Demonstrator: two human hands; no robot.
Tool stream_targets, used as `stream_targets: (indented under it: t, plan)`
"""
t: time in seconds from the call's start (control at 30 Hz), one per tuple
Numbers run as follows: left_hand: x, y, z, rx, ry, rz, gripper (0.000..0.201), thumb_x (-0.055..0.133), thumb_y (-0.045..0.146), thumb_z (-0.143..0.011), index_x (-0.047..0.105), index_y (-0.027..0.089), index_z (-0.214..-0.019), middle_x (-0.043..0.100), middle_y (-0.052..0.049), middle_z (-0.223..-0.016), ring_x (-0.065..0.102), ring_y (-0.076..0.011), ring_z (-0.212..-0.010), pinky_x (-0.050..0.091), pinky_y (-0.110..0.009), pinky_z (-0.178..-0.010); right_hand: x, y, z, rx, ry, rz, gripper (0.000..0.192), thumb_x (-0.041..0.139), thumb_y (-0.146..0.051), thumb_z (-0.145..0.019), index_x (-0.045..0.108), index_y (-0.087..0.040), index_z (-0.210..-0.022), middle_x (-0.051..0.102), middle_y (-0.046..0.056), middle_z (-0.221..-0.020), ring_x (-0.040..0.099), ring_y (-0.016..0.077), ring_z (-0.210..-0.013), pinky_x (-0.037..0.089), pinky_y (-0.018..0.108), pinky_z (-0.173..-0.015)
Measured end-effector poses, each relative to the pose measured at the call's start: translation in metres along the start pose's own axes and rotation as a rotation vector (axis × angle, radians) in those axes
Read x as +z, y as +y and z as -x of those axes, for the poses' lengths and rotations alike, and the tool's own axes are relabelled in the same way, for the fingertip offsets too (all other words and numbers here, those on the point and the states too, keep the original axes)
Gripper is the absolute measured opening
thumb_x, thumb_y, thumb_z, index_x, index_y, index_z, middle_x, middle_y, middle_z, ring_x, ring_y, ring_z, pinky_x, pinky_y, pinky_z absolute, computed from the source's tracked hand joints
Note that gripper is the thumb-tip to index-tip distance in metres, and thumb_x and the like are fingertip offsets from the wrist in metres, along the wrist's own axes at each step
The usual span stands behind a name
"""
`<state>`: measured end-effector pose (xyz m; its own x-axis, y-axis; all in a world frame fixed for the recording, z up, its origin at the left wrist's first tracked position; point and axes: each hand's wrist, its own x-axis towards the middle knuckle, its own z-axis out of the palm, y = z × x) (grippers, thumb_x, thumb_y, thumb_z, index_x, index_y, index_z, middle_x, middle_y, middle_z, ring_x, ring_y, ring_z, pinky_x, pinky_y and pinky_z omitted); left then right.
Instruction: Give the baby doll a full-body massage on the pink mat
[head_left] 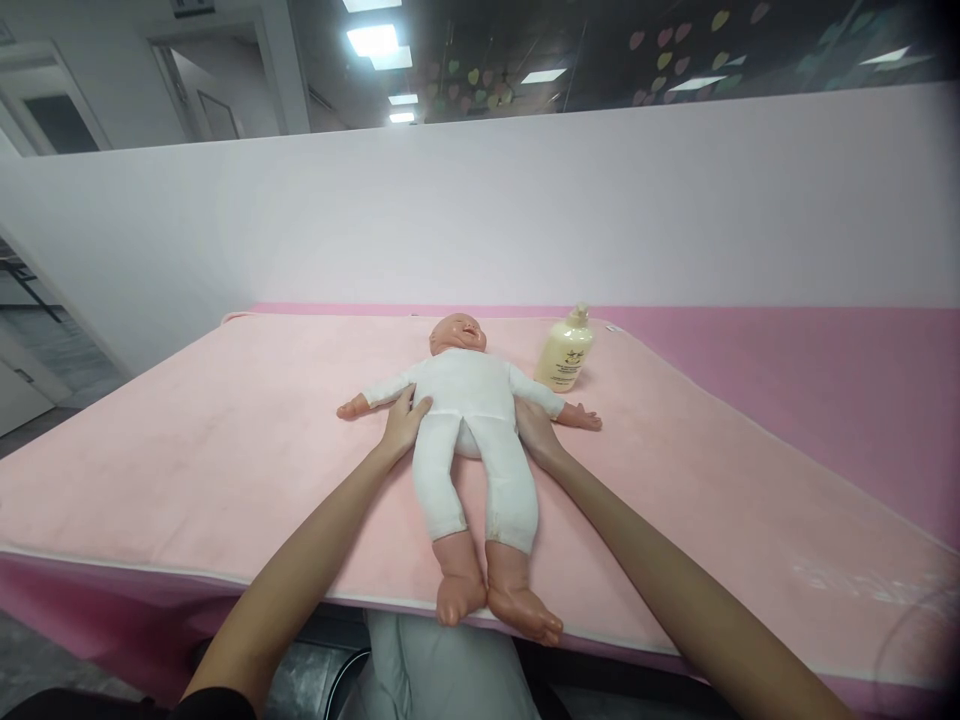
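Covering the table is a pale pink mat (187, 450), and on its middle a baby doll (469, 420) in a white suit lies face up, feet at the near edge. The left hand (403, 420) rests flat and open against the doll's side at the waist, the right hand (534, 425) pressed likewise on the opposite side, neither clasping it. A cream pump bottle (565, 350) stands just beside the doll's arm, beyond the right hand.

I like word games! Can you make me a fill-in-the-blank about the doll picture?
1. The baby doll wears a suit coloured ____.
2. The left hand and right hand touch the doll's ____.
3. The bottle stands beside the doll's ____.
4. The blanket is coloured ____.

Missing words: white; sides; head; pink
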<state>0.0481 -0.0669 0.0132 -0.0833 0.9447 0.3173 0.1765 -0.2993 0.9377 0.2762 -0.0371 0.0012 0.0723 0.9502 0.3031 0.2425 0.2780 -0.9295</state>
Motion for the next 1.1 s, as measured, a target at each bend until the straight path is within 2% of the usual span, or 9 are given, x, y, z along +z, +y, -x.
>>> stream_targets:
  t: [0.4,0.67,1.1]
  plan:
    - [0.0,0.0035,0.0009,0.005,-0.019,-0.035,0.041,0.054,0.036,-0.085,0.057,0.017,-0.122,0.059,-0.01,-0.128,0.054,-0.0252,-0.118,0.039,-0.04,-0.104,-0.0005,-0.0006,-0.0001,0.014,0.016,0.019,0.034,0.044,-0.046,-0.082,0.059,-0.017,-0.073,0.065,0.01,-0.079,0.053,0.0246,-0.093,0.04,0.034,-0.085]
    - [-0.0001,0.0034,0.001,-0.008,-0.018,-0.047,0.042,0.053,0.035,-0.085,0.056,0.017,-0.123,0.057,-0.01,-0.131,0.052,-0.0252,-0.121,0.038,-0.039,-0.106,-0.0009,-0.0013,0.0008,-0.007,0.006,0.024,0.034,0.04,-0.043,-0.083,0.059,-0.016,-0.074,0.066,0.01,-0.083,0.053,0.023,-0.088,0.041,0.034,-0.085]
    - [0.0007,0.0025,-0.0002,0.014,-0.016,-0.065,0.041,0.052,0.035,-0.085,0.057,0.016,-0.122,0.058,-0.01,-0.129,0.053,-0.0255,-0.12,0.039,-0.04,-0.105,-0.0001,-0.0004,0.0,-0.004,0.01,0.006,0.037,0.041,-0.043,-0.083,0.063,-0.014,-0.086,0.068,0.012,-0.096,0.054,0.0243,-0.096,0.04,0.034,-0.09]
